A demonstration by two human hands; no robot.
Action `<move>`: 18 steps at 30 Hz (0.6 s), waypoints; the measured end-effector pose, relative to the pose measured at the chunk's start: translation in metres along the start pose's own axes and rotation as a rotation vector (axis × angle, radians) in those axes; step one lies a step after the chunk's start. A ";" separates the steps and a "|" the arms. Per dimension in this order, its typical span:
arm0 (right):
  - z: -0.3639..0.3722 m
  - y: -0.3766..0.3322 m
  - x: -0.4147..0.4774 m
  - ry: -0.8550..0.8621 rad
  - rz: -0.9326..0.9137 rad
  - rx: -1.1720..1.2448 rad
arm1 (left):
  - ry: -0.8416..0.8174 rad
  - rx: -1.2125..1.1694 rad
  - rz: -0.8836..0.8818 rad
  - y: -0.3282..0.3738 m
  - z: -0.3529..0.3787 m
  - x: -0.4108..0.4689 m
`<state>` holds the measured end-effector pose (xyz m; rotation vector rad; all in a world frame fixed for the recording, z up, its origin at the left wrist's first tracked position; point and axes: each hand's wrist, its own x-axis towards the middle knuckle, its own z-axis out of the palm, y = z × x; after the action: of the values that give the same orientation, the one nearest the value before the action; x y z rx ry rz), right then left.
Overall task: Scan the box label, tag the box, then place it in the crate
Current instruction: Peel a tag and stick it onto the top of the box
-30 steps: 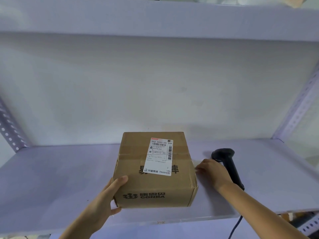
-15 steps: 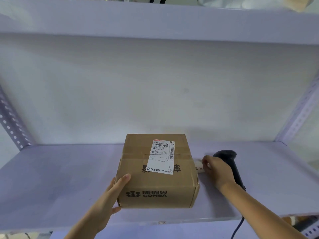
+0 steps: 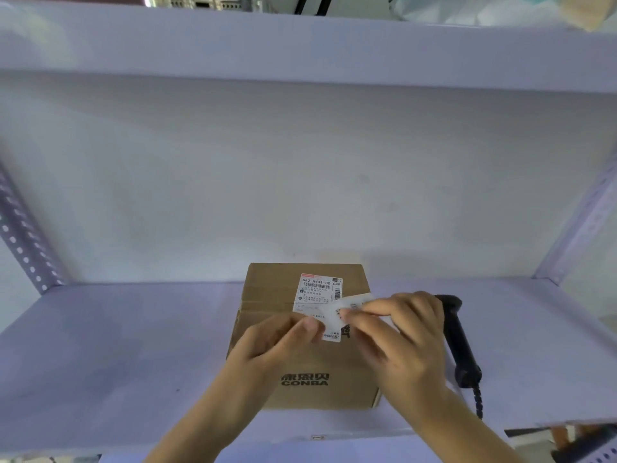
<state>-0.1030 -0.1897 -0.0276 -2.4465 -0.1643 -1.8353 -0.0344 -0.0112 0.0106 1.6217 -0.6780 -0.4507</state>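
Observation:
A brown cardboard box (image 3: pixel 267 289) printed CONBA sits on the white shelf (image 3: pixel 117 355) with a white shipping label (image 3: pixel 319 289) on its top. Both hands hover over the box top. My right hand (image 3: pixel 400 342) and my left hand (image 3: pixel 270 345) pinch a small white tag sticker (image 3: pixel 340 312) between their fingertips, just above the label's lower part. The black barcode scanner (image 3: pixel 459 342) lies on the shelf to the right of the box, partly hidden behind my right hand.
An upper shelf board (image 3: pixel 300 45) runs overhead. Perforated metal uprights stand at the left (image 3: pixel 23 242) and right (image 3: pixel 584 222). The scanner's coiled cable (image 3: pixel 479 401) drops over the shelf's front edge. A white wall closes the back.
My right hand has picked up the white tag from beside the box and brought it over the top. My left hand left the box's front corner and joined it at the tag.

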 end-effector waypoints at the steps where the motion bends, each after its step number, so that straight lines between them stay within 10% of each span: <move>1: 0.001 -0.005 -0.001 0.001 -0.012 0.000 | -0.007 -0.015 -0.011 0.001 0.003 0.000; 8: 0.001 -0.024 -0.001 -0.080 0.080 0.064 | 0.055 -0.042 -0.012 -0.003 0.006 0.000; 13: -0.016 -0.041 0.016 -0.282 1.108 0.851 | 0.055 0.033 0.042 -0.003 -0.008 0.000; 18: -0.009 -0.055 0.020 -0.520 1.319 1.228 | -0.028 0.064 0.062 -0.006 -0.012 -0.001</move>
<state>-0.1138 -0.1351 -0.0060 -1.3341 0.2077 -0.2714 -0.0264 -0.0008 0.0067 1.6517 -0.7688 -0.4106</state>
